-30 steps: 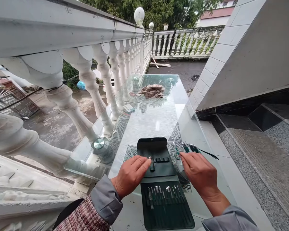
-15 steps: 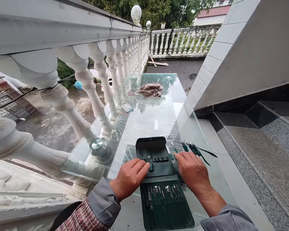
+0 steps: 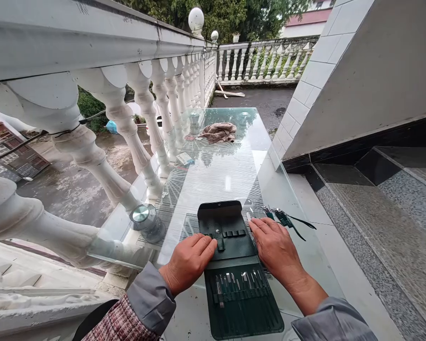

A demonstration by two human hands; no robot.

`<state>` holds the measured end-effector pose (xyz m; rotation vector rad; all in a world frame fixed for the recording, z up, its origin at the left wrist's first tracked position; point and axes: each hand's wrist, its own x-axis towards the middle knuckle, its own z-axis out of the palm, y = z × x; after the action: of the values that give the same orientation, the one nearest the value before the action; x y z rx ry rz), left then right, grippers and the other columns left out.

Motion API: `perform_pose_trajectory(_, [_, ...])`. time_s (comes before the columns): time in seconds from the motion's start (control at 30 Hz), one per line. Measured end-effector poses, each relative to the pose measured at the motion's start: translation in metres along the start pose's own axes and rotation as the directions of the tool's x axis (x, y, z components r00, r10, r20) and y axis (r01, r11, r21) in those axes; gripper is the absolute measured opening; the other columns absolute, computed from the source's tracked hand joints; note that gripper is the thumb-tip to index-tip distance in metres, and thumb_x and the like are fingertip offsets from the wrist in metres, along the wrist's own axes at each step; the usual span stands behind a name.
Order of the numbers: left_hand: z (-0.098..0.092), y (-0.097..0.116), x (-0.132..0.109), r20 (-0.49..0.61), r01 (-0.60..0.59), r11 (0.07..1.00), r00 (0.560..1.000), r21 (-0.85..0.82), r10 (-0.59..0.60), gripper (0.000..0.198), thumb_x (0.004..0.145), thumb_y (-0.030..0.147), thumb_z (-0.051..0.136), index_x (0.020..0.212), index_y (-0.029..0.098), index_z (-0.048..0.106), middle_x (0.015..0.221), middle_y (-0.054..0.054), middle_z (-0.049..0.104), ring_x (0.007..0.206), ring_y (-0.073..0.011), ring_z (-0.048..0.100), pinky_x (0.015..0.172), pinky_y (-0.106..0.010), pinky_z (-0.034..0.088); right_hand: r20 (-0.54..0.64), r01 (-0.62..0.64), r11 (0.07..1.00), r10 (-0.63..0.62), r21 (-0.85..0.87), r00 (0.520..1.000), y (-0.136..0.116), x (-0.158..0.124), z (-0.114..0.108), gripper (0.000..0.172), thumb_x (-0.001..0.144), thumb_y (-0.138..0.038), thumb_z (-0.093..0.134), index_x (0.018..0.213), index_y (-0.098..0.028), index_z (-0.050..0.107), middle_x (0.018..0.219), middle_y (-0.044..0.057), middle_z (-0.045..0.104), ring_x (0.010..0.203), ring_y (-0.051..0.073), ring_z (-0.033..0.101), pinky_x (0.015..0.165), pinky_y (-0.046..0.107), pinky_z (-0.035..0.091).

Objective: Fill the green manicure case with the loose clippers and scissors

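Observation:
A dark green tool case [image 3: 234, 251] lies unfolded on the glass table [image 3: 213, 175], with several slim metal tools [image 3: 241, 282] held in its lower panel. My left hand [image 3: 190, 258] rests at the case's left edge, fingers pressed together on the upper panel. Over the right edge is my right hand [image 3: 275, 244], its fingers close together beside a small pale tool; whether it grips anything is hidden. Just beyond that hand lie several clippers [image 3: 282, 217] with green parts and black handles.
A crumpled brown cloth [image 3: 218, 132] lies at the table's far end, and a small card [image 3: 185, 158] near its left side. White balusters [image 3: 115, 118] line the left. Stone steps [image 3: 369, 199] rise at the right.
My right hand has moved slightly left, closer to the case's edge. My left hand stays at the case. The whole view has shifted a little.

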<state>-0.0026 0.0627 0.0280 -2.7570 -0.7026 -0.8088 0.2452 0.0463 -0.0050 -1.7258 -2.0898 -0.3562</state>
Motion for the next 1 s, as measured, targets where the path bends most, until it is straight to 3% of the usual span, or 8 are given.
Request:
perform_pose_trajectory(0.47, [0.002,0.0,0.0,0.031,-0.019,0.999,0.999,0.034,0.018,0.019,0.091,0.009,0.042,0.105,0.007,0.055,0.088,-0.011,0.063,0.082,-0.0177,0.06,0.075,-0.032,0.054,-0.038,-0.02,0.999,0.018,-0.042,0.999,0.008,0.003,-0.002,0.029,0.089,-0.028,0.045,0.107,-0.017,0.066,0.11,0.007,0.066,0.106,0.024,0.05,0.089,0.038,0.037])
perform_pose_trajectory(0.9, [0.001,0.001,0.003,0.01,-0.039,0.996,0.999,0.08,0.038,0.018,0.092,0.01,0.041,0.103,0.009,0.056,0.088,-0.01,0.064,0.082,-0.0164,0.061,0.075,-0.031,0.055,-0.034,0.02,0.999,-0.019,0.035,0.999,0.009,0.004,0.009,0.03,0.089,-0.016,0.039,0.1,-0.017,0.067,0.11,0.006,0.066,0.106,0.022,0.054,0.094,0.037,0.036])
perform_pose_trajectory(1.0, [0.002,-0.001,0.001,0.022,-0.039,0.996,0.999,0.077,0.037,0.018,0.092,0.01,0.042,0.103,0.008,0.056,0.087,-0.01,0.063,0.082,-0.0169,0.06,0.074,-0.031,0.054,-0.063,-0.028,0.998,0.031,0.059,0.998,0.013,0.005,0.004,0.03,0.089,-0.019,0.039,0.103,-0.016,0.066,0.111,0.008,0.065,0.107,0.023,0.053,0.094,0.038,0.037])
